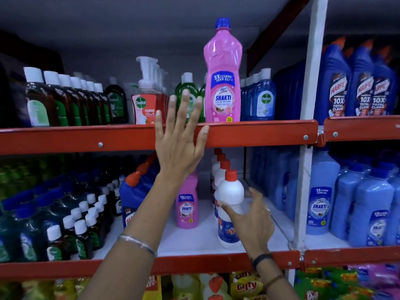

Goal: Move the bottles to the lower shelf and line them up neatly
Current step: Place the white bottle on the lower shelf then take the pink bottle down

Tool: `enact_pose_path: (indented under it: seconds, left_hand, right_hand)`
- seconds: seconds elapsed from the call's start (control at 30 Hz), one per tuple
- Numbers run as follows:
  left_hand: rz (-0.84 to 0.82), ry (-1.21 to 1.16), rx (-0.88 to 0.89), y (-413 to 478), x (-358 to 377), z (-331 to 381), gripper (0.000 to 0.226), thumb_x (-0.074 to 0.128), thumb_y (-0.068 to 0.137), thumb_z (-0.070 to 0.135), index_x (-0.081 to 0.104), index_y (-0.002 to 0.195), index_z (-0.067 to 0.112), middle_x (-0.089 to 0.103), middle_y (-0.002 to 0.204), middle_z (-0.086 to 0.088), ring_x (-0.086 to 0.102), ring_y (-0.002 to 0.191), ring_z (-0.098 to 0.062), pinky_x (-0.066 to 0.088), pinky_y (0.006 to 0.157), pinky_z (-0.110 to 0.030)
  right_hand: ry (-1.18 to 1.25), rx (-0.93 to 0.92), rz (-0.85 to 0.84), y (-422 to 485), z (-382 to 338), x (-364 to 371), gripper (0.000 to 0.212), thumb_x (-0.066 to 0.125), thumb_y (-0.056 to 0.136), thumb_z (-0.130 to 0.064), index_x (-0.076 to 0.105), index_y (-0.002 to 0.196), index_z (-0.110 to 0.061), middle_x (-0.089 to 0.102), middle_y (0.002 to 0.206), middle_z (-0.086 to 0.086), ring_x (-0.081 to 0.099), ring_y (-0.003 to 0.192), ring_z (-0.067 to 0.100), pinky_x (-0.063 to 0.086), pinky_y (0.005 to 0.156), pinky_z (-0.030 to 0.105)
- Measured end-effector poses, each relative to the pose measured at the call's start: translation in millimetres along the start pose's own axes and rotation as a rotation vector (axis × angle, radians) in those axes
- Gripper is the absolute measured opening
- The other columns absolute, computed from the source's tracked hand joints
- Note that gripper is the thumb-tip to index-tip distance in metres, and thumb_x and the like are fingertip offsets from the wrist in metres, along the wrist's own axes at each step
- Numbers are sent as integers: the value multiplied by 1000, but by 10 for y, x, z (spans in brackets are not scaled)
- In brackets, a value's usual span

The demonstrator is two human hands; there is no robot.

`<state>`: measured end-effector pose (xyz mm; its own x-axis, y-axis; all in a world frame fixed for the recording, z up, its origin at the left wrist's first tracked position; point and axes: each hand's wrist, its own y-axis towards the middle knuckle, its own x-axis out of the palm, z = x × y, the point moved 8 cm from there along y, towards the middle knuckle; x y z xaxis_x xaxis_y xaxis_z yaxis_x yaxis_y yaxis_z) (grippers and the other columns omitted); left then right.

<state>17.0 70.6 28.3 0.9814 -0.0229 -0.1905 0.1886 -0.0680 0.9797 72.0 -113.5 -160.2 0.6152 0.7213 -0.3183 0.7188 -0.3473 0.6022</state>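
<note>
A tall pink Shakti bottle (223,74) with a blue cap stands upright at the front edge of the upper shelf (259,133). My left hand (180,137) is raised just left of it, fingers spread, holding nothing and apart from the bottle. On the lower shelf (194,239) a second pink Shakti bottle (187,204) stands behind my left wrist. My right hand (251,217) curls around the front white bottle with a red cap (230,200), fingers apart on both sides; a firm grip cannot be made out.
More white red-capped bottles (219,167) queue behind the front one. Dettol bottles (71,98) fill the upper shelf left, blue Harpic bottles (359,83) the right bay. Light-blue Shakti bottles (355,202) stand lower right. Dark small bottles (71,224) crowd the lower left.
</note>
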Motion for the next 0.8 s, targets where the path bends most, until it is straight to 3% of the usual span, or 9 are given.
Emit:
enact_pose_path:
  seconds: [0.07, 0.2, 0.27, 0.37, 0.5, 0.67, 0.8]
  left_hand:
    - [-11, 9, -51, -5, -50, -235, 59, 22, 98, 51, 16, 152, 29, 15, 161, 1, 8, 149, -17, 8, 119, -46]
    - [-16, 66, -55, -47, -137, -584, 59, 22, 97, 51, 19, 152, 28, 15, 161, 1, 10, 149, -18, 9, 118, -46]
    - [-21, 60, -54, -50, -155, -696, 60, 23, 97, 51, 19, 152, 28, 17, 161, -1, 12, 149, -19, 11, 118, -48]
    - [-25, 64, -45, -55, -159, -764, 61, 24, 96, 51, 20, 151, 27, 19, 160, -2, 13, 148, -21, 13, 117, -51]
    - [-23, 73, -36, -55, -149, -769, 61, 24, 95, 51, 24, 151, 26, 20, 160, -3, 14, 148, -22, 14, 116, -52]
    - [-14, 88, -7, -78, -161, -794, 58, 25, 97, 49, 27, 150, 25, 22, 159, -3, 17, 147, -22, 15, 116, -51]
    - [-17, 99, 27, -106, -166, -861, 56, 24, 98, 49, 28, 149, 26, 23, 158, -4, 19, 147, -23, 19, 115, -54]
  right_hand:
    - [92, -81, 117, 69, -178, -258, 89, 61, 56, -80, 51, 121, -20, 63, 117, 1, 59, 103, 20, 51, 79, 40]
    - [313, -369, 434, 248, -893, -914, 55, 67, 72, -55, 60, 103, -10, 63, 98, 3, 57, 88, 18, 46, 80, 31]
    - [357, -444, 513, 374, -1280, -1108, 51, 69, 76, -49, 61, 103, -7, 63, 99, 6, 57, 89, 19, 48, 80, 33]
    - [273, -451, 483, 669, -1821, -1152, 69, 68, 71, -59, 55, 115, -8, 59, 111, 9, 55, 102, 19, 51, 82, 37]
    - [-24, -314, 314, 1083, -2300, -931, 106, 63, 58, -78, 38, 132, -7, 46, 132, 15, 48, 120, 32, 49, 81, 44]
    - [-190, -274, 284, 1244, -2444, -812, 91, 65, 62, -72, 43, 117, -4, 49, 124, 18, 56, 108, 39, 42, 68, 40]
    - [-61, -264, 280, 1277, -2378, -882, 84, 68, 61, -69, 51, 111, -4, 55, 116, 14, 59, 99, 35, 38, 68, 36]
